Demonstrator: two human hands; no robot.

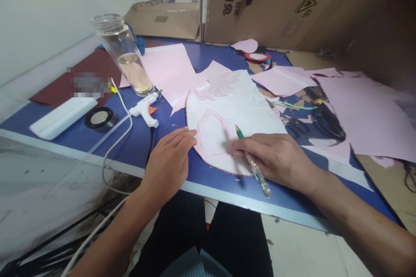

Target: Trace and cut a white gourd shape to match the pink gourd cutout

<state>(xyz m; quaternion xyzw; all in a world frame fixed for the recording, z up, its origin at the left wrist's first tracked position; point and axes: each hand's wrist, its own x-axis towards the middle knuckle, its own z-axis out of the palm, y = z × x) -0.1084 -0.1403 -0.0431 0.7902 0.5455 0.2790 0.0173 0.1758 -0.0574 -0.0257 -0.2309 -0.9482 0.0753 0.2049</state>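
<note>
Paper sheet (234, 112) lying on blue counter (121, 147) close to near edge, w/ pink oval outline & faint sketch marks toward far end. L hand (169, 160) resting at sheet's left edge, fingers (185, 135) released & slightly spread, tips just touching paper, nothing grasped. R hand (276, 158) lying across sheet's right side, fingers (247, 147) clenching clear pen (255, 169) w/ green tip pointing far, barrel sloping near & right.

Left of sheet, hot glue gun (144, 110) lying on its side, black cord dropping over near edge. Glass tumbler (128, 69) w/ yellowish liquid standing just beyond it, on pink paper edge. White block (63, 117) & round black-rimmed disc (100, 119) sitting far left, beside maroon sheet (74, 80). Right of sheet, black scissors (328, 123) lying among pink paper offcuts (367, 112). Cardboard box (260, 4) standing past far edge.
</note>
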